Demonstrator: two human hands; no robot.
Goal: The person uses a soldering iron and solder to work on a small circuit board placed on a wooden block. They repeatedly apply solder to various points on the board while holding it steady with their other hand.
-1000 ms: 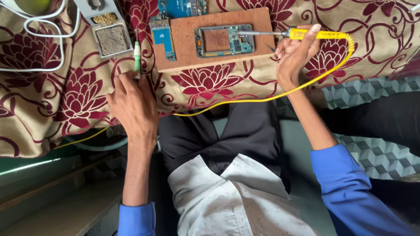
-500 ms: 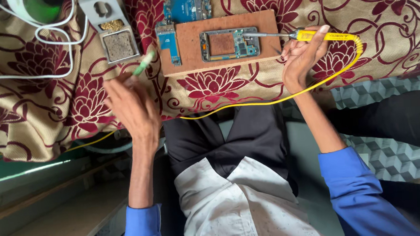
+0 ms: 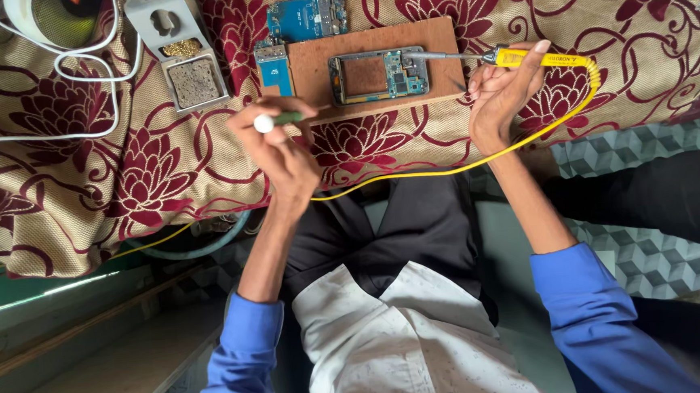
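Note:
An opened phone (image 3: 379,75) with its circuit board showing lies on a small wooden board (image 3: 314,65) on the flowered cloth. My right hand (image 3: 502,94) grips a yellow-handled soldering iron (image 3: 548,60), whose metal tip reaches the phone's right edge. Its yellow cord (image 3: 445,169) loops down across the cloth. My left hand (image 3: 282,148) holds a thin green tool with a white end cap (image 3: 268,122), just below the board's front left corner and pointing toward the phone.
A blue circuit board (image 3: 307,17) lies behind the wooden board, and another (image 3: 275,71) sits at its left end. A grey iron stand with sponge and brass wool (image 3: 184,65) sits to the left, amid white cables (image 3: 75,76). The table edge (image 3: 87,261) drops off near my lap.
My left hand has raised the green tool off the cloth and swung it right, toward the wooden board. My right hand keeps the iron at the phone.

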